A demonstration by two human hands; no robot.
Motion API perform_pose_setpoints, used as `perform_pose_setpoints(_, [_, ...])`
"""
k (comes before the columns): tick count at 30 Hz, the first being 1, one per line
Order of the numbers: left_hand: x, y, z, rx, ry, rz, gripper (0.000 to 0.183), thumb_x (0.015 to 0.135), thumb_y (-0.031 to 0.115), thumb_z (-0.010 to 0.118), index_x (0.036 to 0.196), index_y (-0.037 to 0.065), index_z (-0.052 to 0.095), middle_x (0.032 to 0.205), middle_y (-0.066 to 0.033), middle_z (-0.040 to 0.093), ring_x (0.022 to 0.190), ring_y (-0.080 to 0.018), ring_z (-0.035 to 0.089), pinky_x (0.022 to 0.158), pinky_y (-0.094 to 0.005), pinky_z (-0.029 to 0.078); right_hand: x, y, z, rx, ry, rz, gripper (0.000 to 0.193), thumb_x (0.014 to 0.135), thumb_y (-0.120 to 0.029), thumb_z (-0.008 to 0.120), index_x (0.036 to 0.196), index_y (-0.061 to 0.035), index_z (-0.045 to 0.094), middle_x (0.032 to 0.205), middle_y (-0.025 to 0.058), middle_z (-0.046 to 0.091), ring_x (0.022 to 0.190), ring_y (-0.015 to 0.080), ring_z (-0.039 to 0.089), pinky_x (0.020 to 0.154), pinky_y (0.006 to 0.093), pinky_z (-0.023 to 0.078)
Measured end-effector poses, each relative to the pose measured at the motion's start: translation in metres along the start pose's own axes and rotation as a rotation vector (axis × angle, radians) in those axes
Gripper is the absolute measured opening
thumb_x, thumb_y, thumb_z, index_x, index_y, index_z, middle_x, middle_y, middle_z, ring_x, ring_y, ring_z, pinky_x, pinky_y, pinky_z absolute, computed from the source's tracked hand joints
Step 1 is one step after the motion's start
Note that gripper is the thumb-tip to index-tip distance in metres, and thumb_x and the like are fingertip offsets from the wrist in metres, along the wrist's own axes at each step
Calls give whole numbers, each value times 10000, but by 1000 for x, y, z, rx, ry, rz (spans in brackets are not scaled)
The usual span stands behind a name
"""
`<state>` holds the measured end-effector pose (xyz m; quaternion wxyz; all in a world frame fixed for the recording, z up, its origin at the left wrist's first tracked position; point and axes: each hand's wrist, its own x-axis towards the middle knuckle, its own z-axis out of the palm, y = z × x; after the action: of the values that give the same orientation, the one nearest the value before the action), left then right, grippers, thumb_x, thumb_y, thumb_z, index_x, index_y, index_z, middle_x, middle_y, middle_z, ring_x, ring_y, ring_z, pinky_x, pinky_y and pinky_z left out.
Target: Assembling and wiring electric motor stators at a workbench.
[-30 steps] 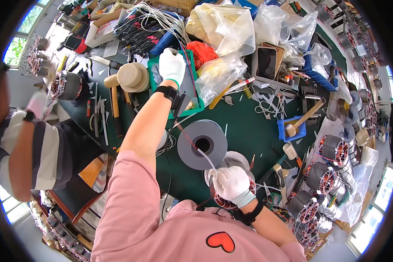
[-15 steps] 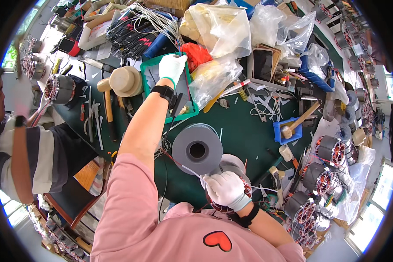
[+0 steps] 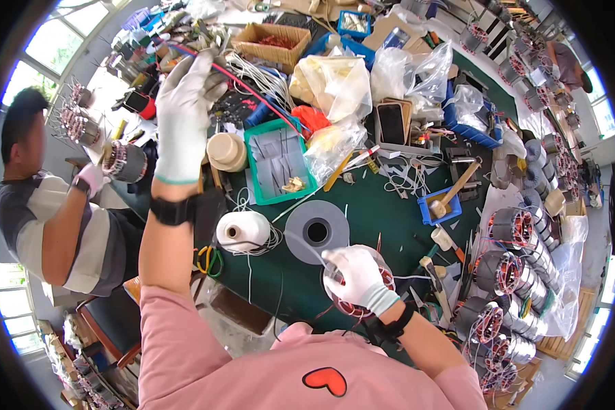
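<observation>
My left hand point(image 3: 182, 116), in a white glove, is raised at the left above the bench, fingers closed on a long thin red wire point(image 3: 253, 91). That wire slants down toward the green tray point(image 3: 255, 183), which holds thin dark strips and small pale pieces. In its white glove, my right hand point(image 3: 357, 279) is closed over a motor stator point(image 3: 388, 279) with red windings. A thin pale strip, blurred, runs into its fingers. Just beyond stands a grey cylinder point(image 3: 294, 225) with a central hole, and left of it a white thread spool point(image 3: 249, 229).
Several wound stators point(image 3: 497, 272) line the right side. A small blue box point(image 3: 430, 210) bears a mallet point(image 3: 462, 184). Plastic bags point(image 3: 335, 85) and a cardboard box point(image 3: 270, 42) lie at the back. A co-worker point(image 3: 68, 225) sits at the left, one hand near another stator point(image 3: 128, 161).
My left hand has moved from the green tray up and left, now with the red wire. The white spool has come into sight. My right hand stays at the stator; the view has shifted.
</observation>
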<state>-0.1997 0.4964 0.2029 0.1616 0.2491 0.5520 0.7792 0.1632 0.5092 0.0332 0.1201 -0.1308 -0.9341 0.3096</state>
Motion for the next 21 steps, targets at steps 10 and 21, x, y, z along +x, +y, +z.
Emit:
perform_pose_setpoints(10, [-264, 62, 46, -101, -277, 170, 286, 1036, 249, 597, 1114, -26, 601, 1078, -159, 672, 900, -196, 661, 783, -332, 535, -12, -128, -105, 2152, 287, 281, 636, 1053, -473, 472, 1487, -13, 407, 1356, 180, 597, 1220, 322, 593, 1047, 456, 471])
perform_pose_setpoints(21, [-413, 65, 33, -122, -303, -149, 366, 1018, 290, 631, 1248, 9, 586, 1231, -132, 654, 1017, -198, 676, 868, -335, 545, -130, -122, -134, 1840, 409, 231, 549, 1062, -322, 515, 1469, 31, 413, 1252, 185, 661, 1094, 253, 674, 954, 381, 535])
